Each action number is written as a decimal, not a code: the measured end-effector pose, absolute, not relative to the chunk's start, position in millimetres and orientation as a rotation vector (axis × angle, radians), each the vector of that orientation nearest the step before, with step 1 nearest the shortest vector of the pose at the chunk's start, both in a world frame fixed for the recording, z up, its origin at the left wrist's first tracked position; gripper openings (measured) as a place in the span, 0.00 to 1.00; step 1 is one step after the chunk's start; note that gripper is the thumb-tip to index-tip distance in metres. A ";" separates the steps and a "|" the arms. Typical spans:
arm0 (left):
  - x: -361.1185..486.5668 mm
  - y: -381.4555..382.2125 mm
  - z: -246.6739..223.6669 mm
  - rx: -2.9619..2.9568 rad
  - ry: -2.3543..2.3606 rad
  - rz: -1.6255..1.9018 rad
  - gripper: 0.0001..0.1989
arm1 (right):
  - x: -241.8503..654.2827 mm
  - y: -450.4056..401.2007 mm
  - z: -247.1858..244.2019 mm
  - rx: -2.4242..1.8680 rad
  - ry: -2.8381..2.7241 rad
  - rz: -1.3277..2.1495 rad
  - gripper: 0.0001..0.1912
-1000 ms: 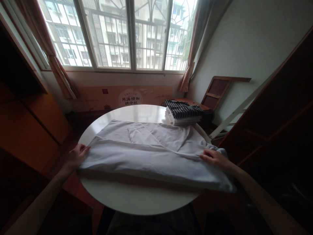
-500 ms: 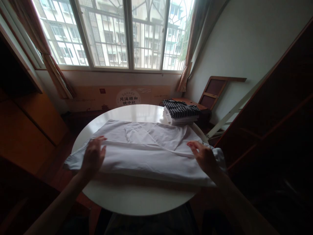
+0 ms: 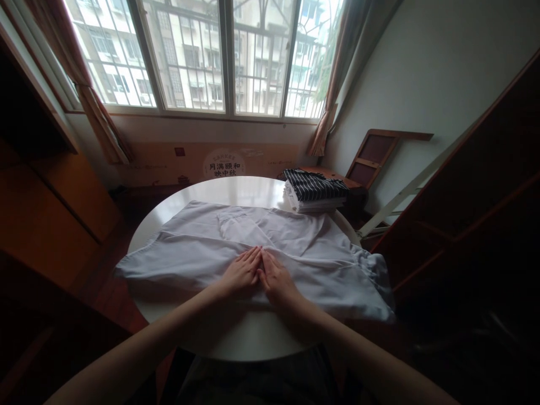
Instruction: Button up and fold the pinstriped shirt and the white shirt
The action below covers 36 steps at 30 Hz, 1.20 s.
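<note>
A white garment (image 3: 181,253), its exact kind hard to tell, lies spread across the round white table (image 3: 253,337). It has a patch like a pocket near its far edge and gathered fabric at its right end, which hangs past the table's rim. My left hand (image 3: 242,270) rests flat on the cloth near the middle, fingers stretched out. Beside it, fingertips meeting, my right hand (image 3: 274,275) also lies flat on the fabric. Neither hand grips the cloth.
A folded stack (image 3: 314,188) of white cloth with a black striped piece on top sits at the table's back right. Behind it stand a low wooden table and a wooden frame (image 3: 373,157). Dark furniture (image 3: 472,202) flanks the right side, an orange-brown cabinet (image 3: 63,202) the left.
Both hands have come inward from the garment's two sides, down onto its middle, and now touch each other. The stack has stayed in place.
</note>
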<state>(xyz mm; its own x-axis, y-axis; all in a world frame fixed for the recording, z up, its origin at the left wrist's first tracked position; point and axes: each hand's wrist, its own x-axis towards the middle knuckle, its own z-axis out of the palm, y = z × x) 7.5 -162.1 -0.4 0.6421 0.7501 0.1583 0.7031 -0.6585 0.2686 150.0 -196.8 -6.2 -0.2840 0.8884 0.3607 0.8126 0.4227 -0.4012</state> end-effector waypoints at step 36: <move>-202.6 -96.2 7.2 2.343 2.146 0.116 0.31 | 300.9 -245.5 -32.5 -1.811 -2.174 -0.306 0.33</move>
